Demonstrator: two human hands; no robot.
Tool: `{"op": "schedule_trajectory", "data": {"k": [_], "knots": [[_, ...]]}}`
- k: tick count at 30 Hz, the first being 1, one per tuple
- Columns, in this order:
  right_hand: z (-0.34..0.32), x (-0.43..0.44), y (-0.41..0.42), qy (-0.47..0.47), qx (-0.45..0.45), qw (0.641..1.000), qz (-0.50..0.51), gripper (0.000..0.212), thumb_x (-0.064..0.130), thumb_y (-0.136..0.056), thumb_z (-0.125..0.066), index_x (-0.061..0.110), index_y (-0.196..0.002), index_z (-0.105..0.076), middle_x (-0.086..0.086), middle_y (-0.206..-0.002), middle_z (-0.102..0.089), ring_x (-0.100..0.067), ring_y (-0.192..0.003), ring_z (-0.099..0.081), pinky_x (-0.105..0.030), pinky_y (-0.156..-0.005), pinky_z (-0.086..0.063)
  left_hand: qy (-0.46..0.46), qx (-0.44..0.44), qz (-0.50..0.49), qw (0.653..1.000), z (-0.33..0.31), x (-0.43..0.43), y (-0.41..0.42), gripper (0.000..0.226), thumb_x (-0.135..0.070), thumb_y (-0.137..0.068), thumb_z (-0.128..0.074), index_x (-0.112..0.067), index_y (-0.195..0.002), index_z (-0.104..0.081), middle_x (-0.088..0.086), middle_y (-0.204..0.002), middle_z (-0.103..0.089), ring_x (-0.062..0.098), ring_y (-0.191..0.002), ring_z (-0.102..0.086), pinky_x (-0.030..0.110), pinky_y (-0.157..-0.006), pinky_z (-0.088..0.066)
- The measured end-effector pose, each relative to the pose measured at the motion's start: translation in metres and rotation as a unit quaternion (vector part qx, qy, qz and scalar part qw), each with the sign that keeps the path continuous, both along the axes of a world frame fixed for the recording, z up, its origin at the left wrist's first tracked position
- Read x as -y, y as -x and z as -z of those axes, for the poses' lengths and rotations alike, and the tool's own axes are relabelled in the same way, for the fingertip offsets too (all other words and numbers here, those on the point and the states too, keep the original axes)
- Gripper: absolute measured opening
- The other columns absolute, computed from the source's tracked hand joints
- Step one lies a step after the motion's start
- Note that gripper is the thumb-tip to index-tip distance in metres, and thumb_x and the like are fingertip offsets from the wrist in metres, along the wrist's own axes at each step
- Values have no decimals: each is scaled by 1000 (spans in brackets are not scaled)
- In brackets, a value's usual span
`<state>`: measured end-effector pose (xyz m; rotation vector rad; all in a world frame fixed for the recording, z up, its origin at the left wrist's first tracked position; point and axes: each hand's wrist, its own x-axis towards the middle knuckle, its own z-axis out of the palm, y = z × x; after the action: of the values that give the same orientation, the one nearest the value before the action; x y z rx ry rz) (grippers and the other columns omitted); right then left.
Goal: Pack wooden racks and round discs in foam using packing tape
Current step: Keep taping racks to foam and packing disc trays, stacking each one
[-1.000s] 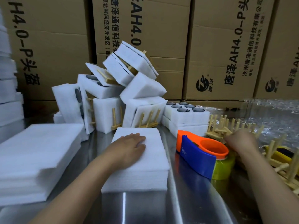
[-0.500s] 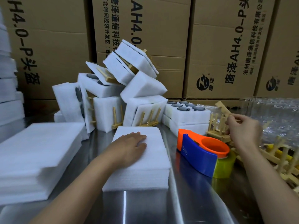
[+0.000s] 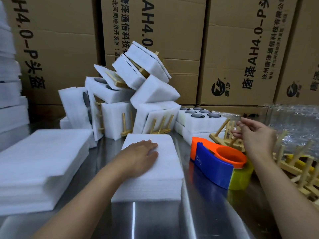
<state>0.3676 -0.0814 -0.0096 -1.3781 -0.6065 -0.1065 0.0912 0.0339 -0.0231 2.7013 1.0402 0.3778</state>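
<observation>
Left hand (image 3: 138, 154) lies flat, steadying the foam (image 3: 164, 171); right hand (image 3: 257, 137) pinches a rack (image 3: 221, 128), apparently bound for it.

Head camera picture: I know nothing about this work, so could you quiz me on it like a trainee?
1. True or false: the left hand lies flat on the foam stack.
2. The tape dispenser stands: A on the foam stack; B to the right of the foam stack; C in the left hand.
3. Fill in: the dark discs sit in holes in a white ___ block.

Key: 1 true; 2 B; 3 foam.
</observation>
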Motion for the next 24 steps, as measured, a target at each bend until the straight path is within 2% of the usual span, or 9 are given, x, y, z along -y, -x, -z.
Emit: {"op": "schedule_trajectory", "data": {"k": [3, 5, 8, 10, 11, 13, 15, 21, 24], "knots": [[1, -1, -4, 35, -15, 999, -7, 24, 3, -93, -55, 5, -115, -64, -8, -85, -68, -12, -61, -62, -13, -48, -52, 1, 0, -4, 1000, 0, -1, 0, 47, -40, -101, -27, -31, -147, -26, -10, -157, -14, 5, -143, -11, 19, -110, -8], [3, -1, -6, 62, 11, 998, 20, 21, 5, -91, -58, 8, -111, -67, -5, -83, -69, -14, -60, -61, -22, -51, -52, 3, 1, -6, 1000, 1, -1, 0, 47, -40, -101, -28, -31, -147, -26, -10, -157, -14, 5, -143, -11, 20, -110, -8], [8, -2, -11, 142, 89, 981, 94, 25, 9, -91, -59, 12, -114, -66, -10, -105, -69, -19, -74, -61, -33, -65, -52, 4, 5, -5, 1000, 1, -2, 0, 47, -40, -100, -28, -31, -147, -27, -10, -157, -15, 4, -143, -12, 19, -110, -8], [11, 0, -15, 247, 123, 956, 105, 34, 7, -89, -57, 14, -123, -62, -13, -116, -65, -22, -75, -58, -32, -63, -48, 3, 6, -7, 1000, 2, -3, 0, 48, -41, -100, -29, -31, -147, -27, -10, -157, -15, 5, -143, -12, 19, -110, -8], [12, 0, -18, 308, 122, 939, 95, 38, 7, -89, -56, 14, -126, -59, -15, -121, -62, -25, -79, -59, -33, -65, -47, 3, 6, -8, 1000, 2, -3, 0, 48, -41, -100, -29, -31, -147, -27, -10, -157, -15, 5, -143, -12, 20, -111, -7], [12, -1, -20, 419, 102, 900, 66, 42, 9, -90, -54, 13, -131, -55, -18, -131, -55, -33, -102, -58, -39, -78, -47, 3, 4, -9, 1000, 3, -4, 0, 48, -41, -100, -29, -32, -147, -27, -11, -157, -14, 5, -143, -11, 20, -111, -7], [11, -2, -20, 470, 77, 878, 36, 42, 11, -92, -50, 11, -135, -51, -18, -137, -50, -35, -118, -51, -40, -90, -44, 3, 5, -10, 1000, 3, -4, 0, 48, -42, -100, -28, -32, -147, -27, -11, -157, -14, 6, -143, -12, 21, -111, -7], [13, -2, -21, 419, 15, 907, -23, 31, 13, -98, -44, -3, -117, -61, -24, -126, -57, -37, -111, -54, -46, -95, -44, 0, 9, -12, 1000, 3, -3, 0, 47, -42, -100, -28, -33, -146, -29, -11, -157, -17, 8, -143, -15, 22, -111, -11], [13, -3, -17, 382, -24, 923, -45, 32, 18, -99, -44, -3, -119, -60, -23, -129, -55, -36, -113, -54, -40, -84, -43, 1, 8, -14, 1000, 3, -3, 0, 47, -43, -100, -28, -33, -146, -29, -11, -157, -17, 8, -143, -15, 22, -111, -11]]}}
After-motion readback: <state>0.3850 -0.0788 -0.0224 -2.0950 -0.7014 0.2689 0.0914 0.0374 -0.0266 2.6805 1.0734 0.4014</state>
